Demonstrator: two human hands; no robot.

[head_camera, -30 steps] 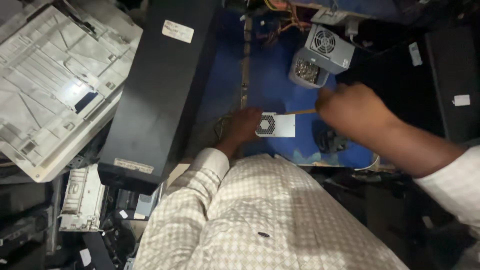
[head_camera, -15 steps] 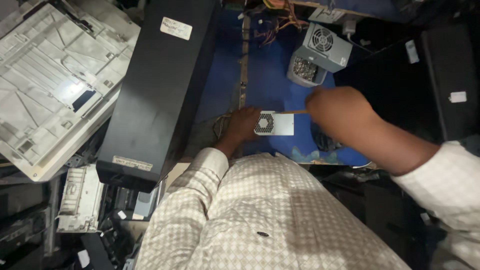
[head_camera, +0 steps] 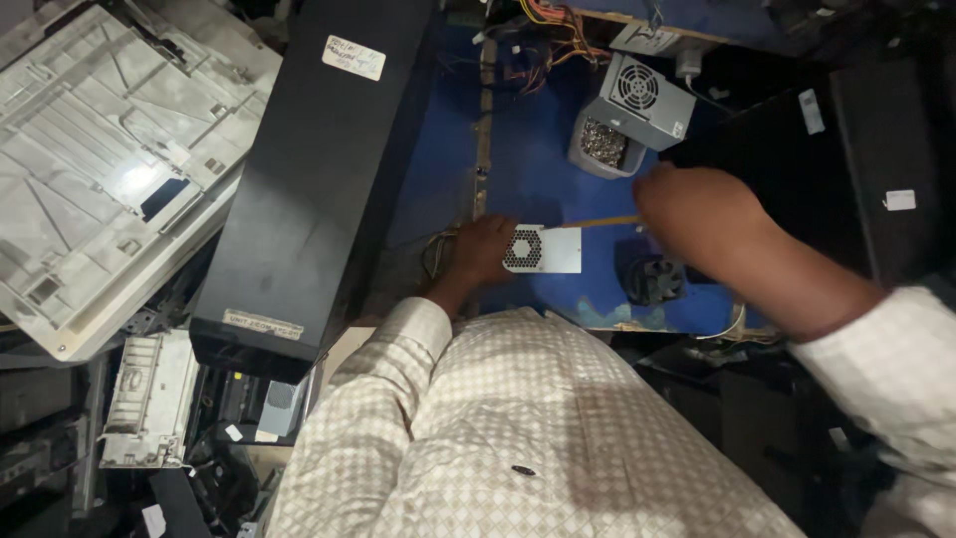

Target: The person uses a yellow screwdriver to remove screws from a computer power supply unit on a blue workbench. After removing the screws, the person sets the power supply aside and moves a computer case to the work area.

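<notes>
Small grey metal box with a round fan grille [head_camera: 543,249] at frame centre, on the blue surface [head_camera: 528,159]. Left hand [head_camera: 480,249] clasped on its left end. Right hand [head_camera: 697,214] to the upper right, closed around a thin tan stick [head_camera: 597,222] crossing just above the box. Black tower case [head_camera: 309,169] further left.

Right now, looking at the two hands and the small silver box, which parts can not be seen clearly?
All in the head view:
- Left hand: its fingers are partly hidden by the small silver box, so the grip is unclear.
- Right hand: only its back shows; how it holds the thin stick is hidden.
- Stick tip: too small to identify the tool.
- Black fan: in shadow.
- Grey power supply: the contents of its opening are too small.
</notes>
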